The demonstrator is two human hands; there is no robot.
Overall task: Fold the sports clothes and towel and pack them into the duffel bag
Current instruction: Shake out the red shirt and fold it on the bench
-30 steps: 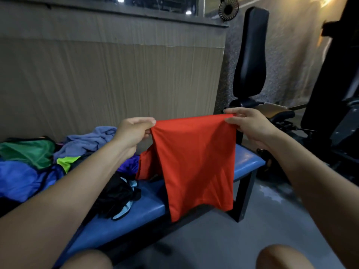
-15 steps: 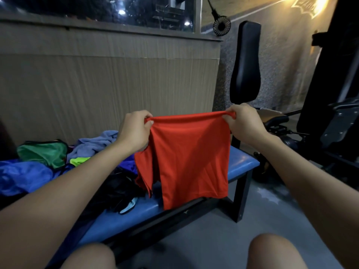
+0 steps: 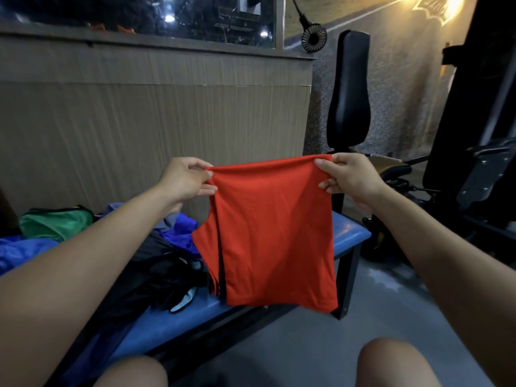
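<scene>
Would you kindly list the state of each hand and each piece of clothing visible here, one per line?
Left hand: pinches the top left corner of the red shirt.
Right hand: pinches its top right corner.
Red shirt: held up in the air, folded over, hanging in front of the bench.
Black garment: crumpled on the bench.
Green garment: unfolded, in the pile.
Blue garment: unfolded, in the pile.

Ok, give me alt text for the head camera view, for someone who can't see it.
Two bare hands, left hand and right hand, pinch the top corners of a red garment, holding it hanging in the air over a blue padded bench. To the left, a pile of blue, green, grey and black clothes lies on the bench before a wood-panelled wall.
</scene>
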